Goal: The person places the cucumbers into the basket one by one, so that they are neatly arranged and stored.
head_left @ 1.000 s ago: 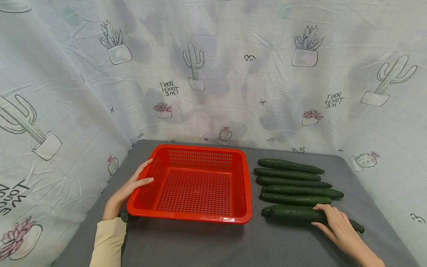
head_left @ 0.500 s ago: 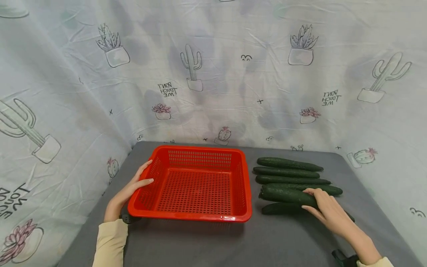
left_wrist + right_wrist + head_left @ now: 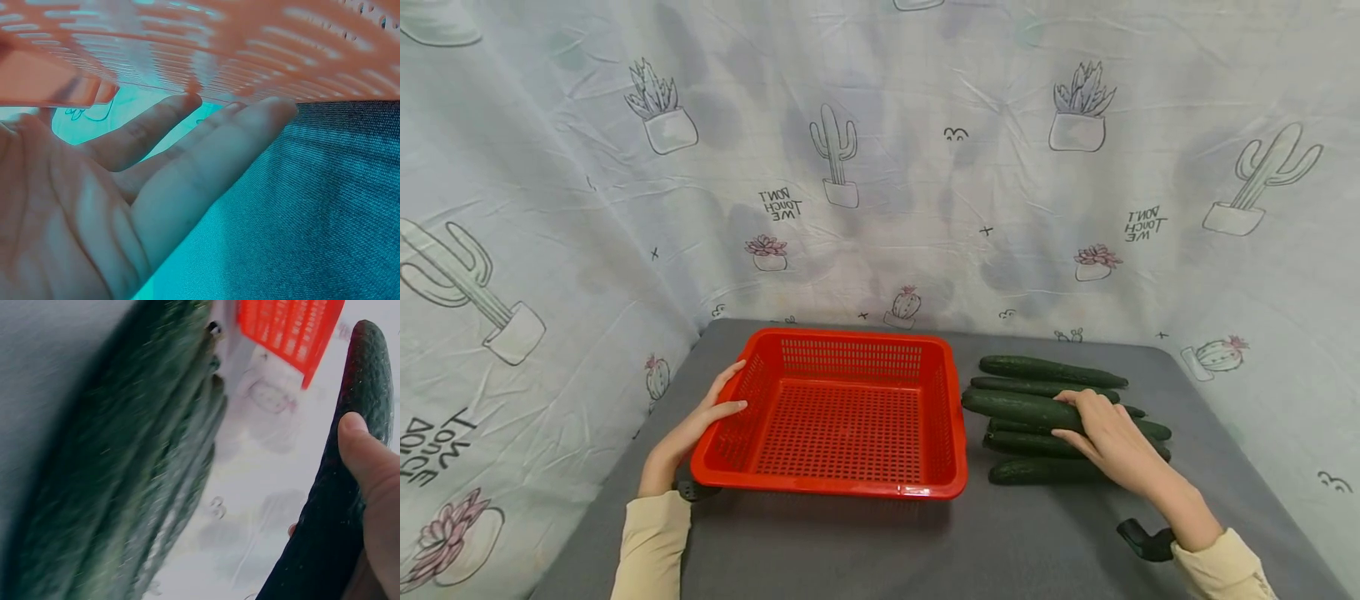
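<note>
A red plastic basket (image 3: 842, 487) with slotted walls stands on the grey table. My left hand (image 3: 703, 421) holds its left rim, the thumb over the edge. In the left wrist view, fingers (image 3: 231, 150) of that hand reach under the rim, tips against the outer wall. My right hand (image 3: 1112, 437) grips a dark green cucumber (image 3: 1018, 408) near its middle, raised over the others. Its left end comes close to the basket's right side. In the right wrist view the thumb lies along the held cucumber (image 3: 325, 519).
Several more cucumbers (image 3: 1052, 369) lie side by side on the table, right of the basket, partly covered by the held one and the right hand. A cloth (image 3: 917, 167) printed with cacti hangs behind and beside the grey table (image 3: 820, 550).
My right hand has lifted the nearest cucumber and carried it up and left over the row, toward the basket. The left hand has stayed at the basket's rim.
</note>
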Available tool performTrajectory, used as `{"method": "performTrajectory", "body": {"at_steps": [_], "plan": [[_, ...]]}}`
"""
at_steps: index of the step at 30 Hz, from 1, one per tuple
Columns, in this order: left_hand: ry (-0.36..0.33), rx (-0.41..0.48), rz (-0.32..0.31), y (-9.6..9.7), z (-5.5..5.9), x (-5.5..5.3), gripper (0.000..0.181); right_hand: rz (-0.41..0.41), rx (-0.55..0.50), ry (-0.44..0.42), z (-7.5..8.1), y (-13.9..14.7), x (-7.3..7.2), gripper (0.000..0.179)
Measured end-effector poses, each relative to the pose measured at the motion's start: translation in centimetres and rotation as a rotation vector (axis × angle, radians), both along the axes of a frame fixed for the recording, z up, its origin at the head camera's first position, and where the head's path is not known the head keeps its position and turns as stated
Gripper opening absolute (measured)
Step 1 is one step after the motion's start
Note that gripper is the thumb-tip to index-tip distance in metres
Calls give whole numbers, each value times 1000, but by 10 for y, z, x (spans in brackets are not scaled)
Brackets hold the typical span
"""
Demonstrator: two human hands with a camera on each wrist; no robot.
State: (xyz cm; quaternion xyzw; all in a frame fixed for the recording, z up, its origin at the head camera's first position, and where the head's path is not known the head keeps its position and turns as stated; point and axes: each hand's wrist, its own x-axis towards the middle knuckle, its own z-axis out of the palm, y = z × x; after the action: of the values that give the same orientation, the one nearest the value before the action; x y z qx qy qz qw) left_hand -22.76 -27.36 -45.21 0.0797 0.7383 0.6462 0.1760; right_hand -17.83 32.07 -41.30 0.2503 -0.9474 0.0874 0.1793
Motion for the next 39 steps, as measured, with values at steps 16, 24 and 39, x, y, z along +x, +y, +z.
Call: {"method": "performTrajectory", "body": {"at_steps": [16,24,39], "plan": [[-6,22,-27,0,1,0,67,36,40,29,16,-42,-28,47],[-8,42,-31,0,2,0,67,49,39,-27,23,-60,-42,45],[-1,45,-23,0,0,0,64,81,71,-53,36,-102,-63,49]]}}
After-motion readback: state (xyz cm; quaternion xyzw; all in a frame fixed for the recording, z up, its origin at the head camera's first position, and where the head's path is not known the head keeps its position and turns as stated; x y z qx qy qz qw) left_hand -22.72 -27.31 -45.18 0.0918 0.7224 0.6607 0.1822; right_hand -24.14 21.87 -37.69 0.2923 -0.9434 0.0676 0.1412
